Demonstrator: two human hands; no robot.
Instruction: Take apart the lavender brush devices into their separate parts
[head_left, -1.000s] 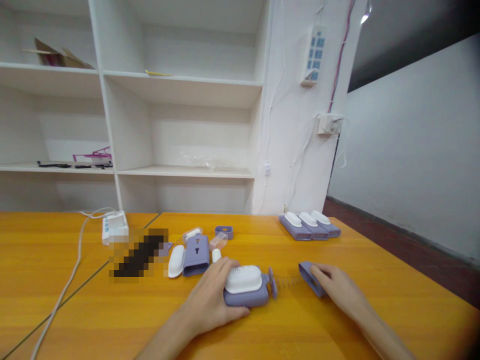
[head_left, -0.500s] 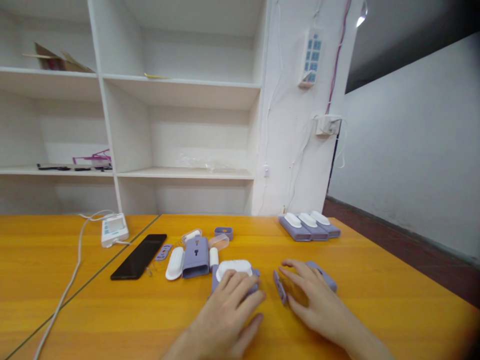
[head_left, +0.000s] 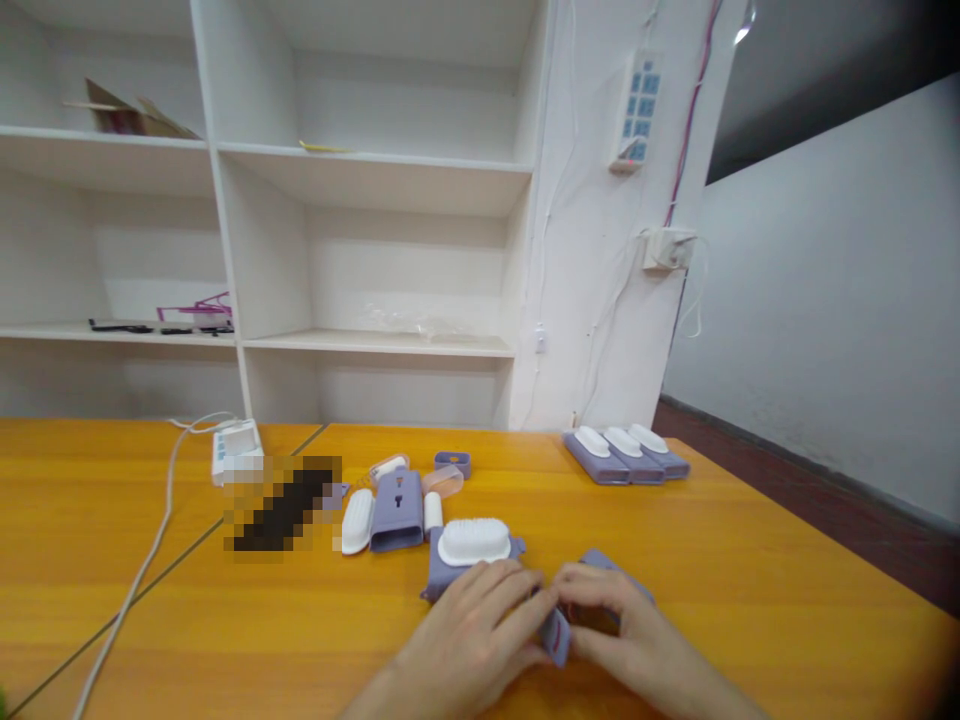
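A small flat purple plastic piece [head_left: 556,637] stands tilted between my two hands near the front of the table. My left hand [head_left: 480,625] grips it from the left, its fingers curled and partly hiding it. From the right, my right hand [head_left: 626,620] pinches the same piece between thumb and fingers. Just beyond my left hand lies a purple case with a white bristled brush [head_left: 474,541] on top. Another purple plastic part [head_left: 600,562] lies behind my right hand, partly covered by it.
Left of centre are an open purple case [head_left: 397,512], a white oval brush [head_left: 358,522], a white cylinder [head_left: 433,512], a clear cover [head_left: 442,482] and a small purple box [head_left: 452,464]. Three purple-and-white sets [head_left: 628,458] stand back right. A power strip [head_left: 238,452] and cable lie left.
My left hand has left the white brush and moved right to the small purple piece. My right hand has brought that piece left and nearer; both hands now meet on it.
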